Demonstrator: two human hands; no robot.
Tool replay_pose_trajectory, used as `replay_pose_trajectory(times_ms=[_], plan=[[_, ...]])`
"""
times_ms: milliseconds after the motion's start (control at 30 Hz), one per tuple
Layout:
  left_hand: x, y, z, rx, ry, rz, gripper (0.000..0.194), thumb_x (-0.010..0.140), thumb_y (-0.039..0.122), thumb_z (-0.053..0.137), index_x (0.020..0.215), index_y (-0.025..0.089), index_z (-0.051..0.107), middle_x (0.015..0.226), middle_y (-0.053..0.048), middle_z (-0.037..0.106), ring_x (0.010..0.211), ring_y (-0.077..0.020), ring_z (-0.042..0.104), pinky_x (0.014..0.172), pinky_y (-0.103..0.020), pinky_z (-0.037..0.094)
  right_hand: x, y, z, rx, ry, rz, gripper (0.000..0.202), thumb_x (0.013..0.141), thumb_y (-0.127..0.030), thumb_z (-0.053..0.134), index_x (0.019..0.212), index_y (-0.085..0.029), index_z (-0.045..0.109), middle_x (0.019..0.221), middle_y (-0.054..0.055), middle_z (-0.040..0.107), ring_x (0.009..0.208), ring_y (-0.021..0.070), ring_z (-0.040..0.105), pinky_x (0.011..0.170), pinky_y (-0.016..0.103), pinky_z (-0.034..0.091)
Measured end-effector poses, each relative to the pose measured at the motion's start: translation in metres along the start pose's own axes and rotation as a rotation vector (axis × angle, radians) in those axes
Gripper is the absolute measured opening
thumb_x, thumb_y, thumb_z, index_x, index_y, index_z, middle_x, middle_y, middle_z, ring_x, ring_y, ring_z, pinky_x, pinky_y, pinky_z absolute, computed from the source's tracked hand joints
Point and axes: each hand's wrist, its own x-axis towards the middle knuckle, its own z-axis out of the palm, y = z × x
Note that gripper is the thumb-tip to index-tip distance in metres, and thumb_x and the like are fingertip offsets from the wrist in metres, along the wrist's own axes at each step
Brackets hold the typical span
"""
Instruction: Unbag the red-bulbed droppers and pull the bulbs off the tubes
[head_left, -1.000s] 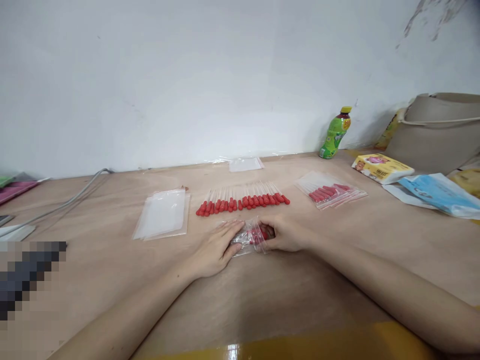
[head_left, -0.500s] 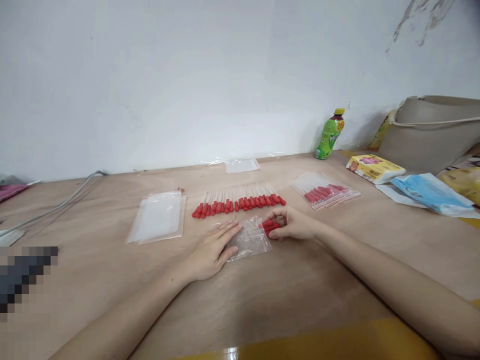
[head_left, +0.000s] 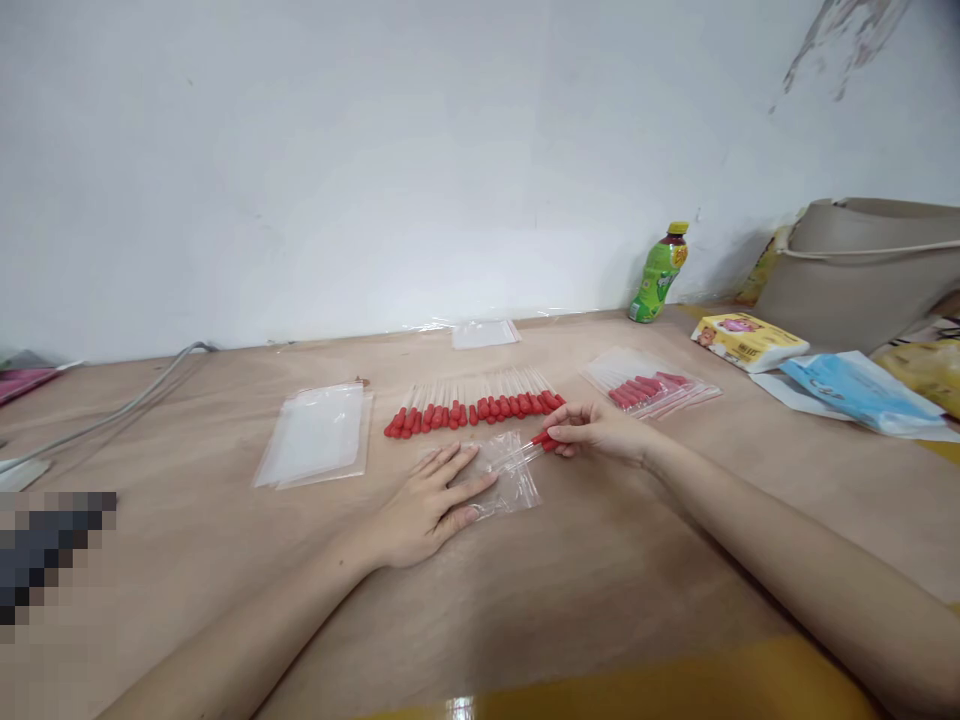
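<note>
My left hand (head_left: pixel 435 505) lies flat with fingers spread on a clear zip bag (head_left: pixel 517 490), its index fingertip pressing the plastic. My right hand (head_left: pixel 589 428) pinches glass droppers by their red rubber bulbs (head_left: pixel 545 440). Their thin clear tubes (head_left: pixel 517 457) point left over the bag toward my left index fingertip; whether the tips are inside it I cannot tell. Just beyond both hands is a row of red-bulbed droppers (head_left: pixel 457 412), tubes pointing away. Filled bags of droppers (head_left: pixel 649 385) rest beyond my right hand.
A stack of clear bags (head_left: pixel 315 435) lies to the left, with another bag (head_left: pixel 486 334) by the wall. At the right are a green bottle (head_left: pixel 660 275), a yellow tissue pack (head_left: pixel 750 342), a blue packet (head_left: pixel 866 390) and a grey bin (head_left: pixel 862 270). A cable (head_left: pixel 150 385) crosses the left side.
My right hand has shifted slightly right and away from me, and the droppers' clear tubes now show over the bag. My left index finger has stretched further onto the bag.
</note>
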Motion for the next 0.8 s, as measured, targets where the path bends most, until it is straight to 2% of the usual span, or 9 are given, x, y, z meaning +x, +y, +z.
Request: replay_pose_trajectory(times_ms=[100, 233, 333, 400, 533, 667, 733, 800], plan=[[0.000, -0.001, 0.001, 0.001, -0.007, 0.003, 0.043, 0.092, 0.044, 0.027, 0.135, 0.038, 0.023, 0.148, 0.001, 0.011, 0.135, -0.0256, 0.009, 0.108, -0.049, 0.017, -0.006, -0.013, -0.010, -0.035, -0.003, -0.030, 0.033, 0.055, -0.030, 0.079, 0.077, -0.013, 0.061, 0.071, 0.002, 0.066, 0.057, 0.0066, 0.057, 0.056, 0.019, 0.047], [-0.001, -0.001, 0.000, 0.000, 0.003, 0.011, 0.043, 0.092, 0.043, 0.028, 0.135, 0.036, 0.027, 0.147, 0.000, 0.013, 0.135, -0.0260, 0.010, 0.108, -0.049, 0.016, -0.020, -0.037, -0.026, -0.114, 0.064, -0.103, 0.029, 0.058, -0.031, 0.076, 0.077, -0.013, 0.063, 0.074, 0.002, 0.066, 0.064, 0.0082, 0.059, 0.058, 0.019, 0.047], [-0.001, -0.001, 0.000, -0.015, 0.008, 0.013, 0.043, 0.092, 0.043, 0.029, 0.134, 0.036, 0.028, 0.147, 0.000, 0.014, 0.135, -0.0264, 0.011, 0.107, -0.050, 0.017, -0.025, -0.052, -0.032, -0.137, 0.153, -0.199, 0.027, 0.060, -0.033, 0.074, 0.075, -0.015, 0.062, 0.071, 0.002, 0.065, 0.060, 0.0089, 0.058, 0.056, 0.021, 0.047], [-0.001, -0.001, 0.001, -0.029, 0.018, 0.011, 0.043, 0.092, 0.043, 0.031, 0.134, 0.036, 0.030, 0.147, 0.001, 0.015, 0.135, -0.0265, 0.012, 0.107, -0.051, 0.018, -0.021, -0.059, -0.029, -0.136, 0.237, -0.305, 0.026, 0.063, -0.034, 0.072, 0.077, -0.016, 0.061, 0.074, 0.003, 0.065, 0.061, 0.0098, 0.058, 0.059, 0.023, 0.047], [-0.001, -0.001, 0.001, -0.040, 0.029, 0.013, 0.042, 0.092, 0.043, 0.031, 0.134, 0.037, 0.029, 0.147, 0.001, 0.016, 0.135, -0.0261, 0.012, 0.107, -0.051, 0.017, 0.008, -0.061, 0.001, -0.269, 0.393, -0.604, 0.019, 0.072, -0.031, 0.064, 0.082, -0.016, 0.059, 0.081, 0.005, 0.065, 0.071, 0.0134, 0.059, 0.068, 0.028, 0.048], [-0.001, 0.000, 0.000, -0.035, 0.021, 0.011, 0.043, 0.092, 0.044, 0.029, 0.134, 0.037, 0.029, 0.147, 0.001, 0.016, 0.135, -0.0264, 0.012, 0.107, -0.050, 0.016, 0.043, -0.049, 0.044, -0.774, 0.441, -0.924, 0.012, 0.081, -0.023, 0.053, 0.085, -0.015, 0.062, 0.085, 0.007, 0.063, 0.081, 0.0161, 0.057, 0.076, 0.030, 0.045], [-0.002, 0.000, 0.000, -0.034, 0.020, 0.014, 0.043, 0.092, 0.045, 0.029, 0.134, 0.037, 0.029, 0.147, 0.001, 0.015, 0.135, -0.0262, 0.012, 0.108, -0.050, 0.016, 0.056, -0.039, 0.060, -0.981, 0.427, -0.995, 0.015, 0.084, -0.019, 0.047, 0.088, -0.015, 0.061, 0.090, 0.009, 0.060, 0.086, 0.0162, 0.056, 0.077, 0.028, 0.044], [-0.002, -0.001, 0.000, -0.025, 0.017, 0.014, 0.043, 0.092, 0.044, 0.028, 0.134, 0.037, 0.028, 0.147, 0.001, 0.015, 0.135, -0.0259, 0.011, 0.108, -0.050, 0.015, 0.066, -0.029, 0.070, -1.194, 0.383, -0.977, 0.018, 0.086, -0.018, 0.043, 0.089, -0.014, 0.060, 0.092, 0.010, 0.058, 0.083, 0.0164, 0.055, 0.073, 0.027, 0.044]])
